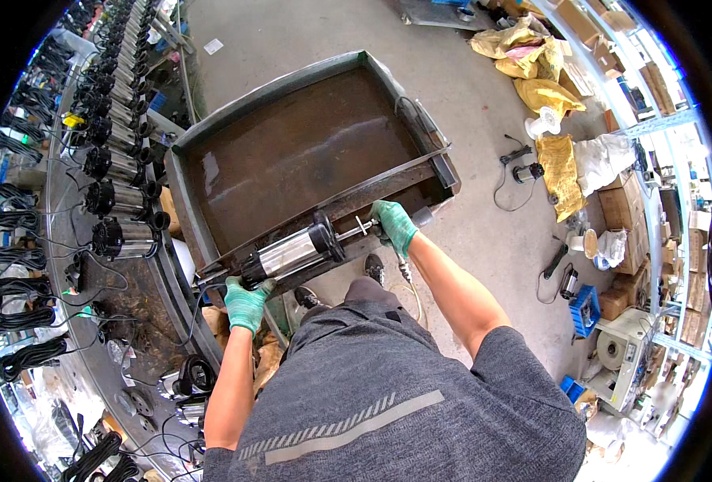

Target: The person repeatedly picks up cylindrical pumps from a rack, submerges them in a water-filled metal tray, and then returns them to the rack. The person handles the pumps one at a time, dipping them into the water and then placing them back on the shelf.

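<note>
A steel-and-black submersible pump (287, 255) lies on its side along the near edge of a metal water tank (271, 92). My left hand (246, 304), in a green glove, is closed round the pump's black left end, where a cable leads away. A metal fitting with a small crossbar (357, 230) projects from the pump's right end. My right hand (394, 227), also gloved in green, is closed at the outer end of that fitting, with a thin pale hose (412, 285) hanging below it. The fingers partly hide what the right hand grips.
Brown, murky water fills the tank. On my left, a long bench (115, 293) carries a row of similar pumps (119, 197) with coiled black cables. Yellow sacks (544, 92) and a loose pump (528, 172) lie on the floor at right, before shelving with cartons (622, 205).
</note>
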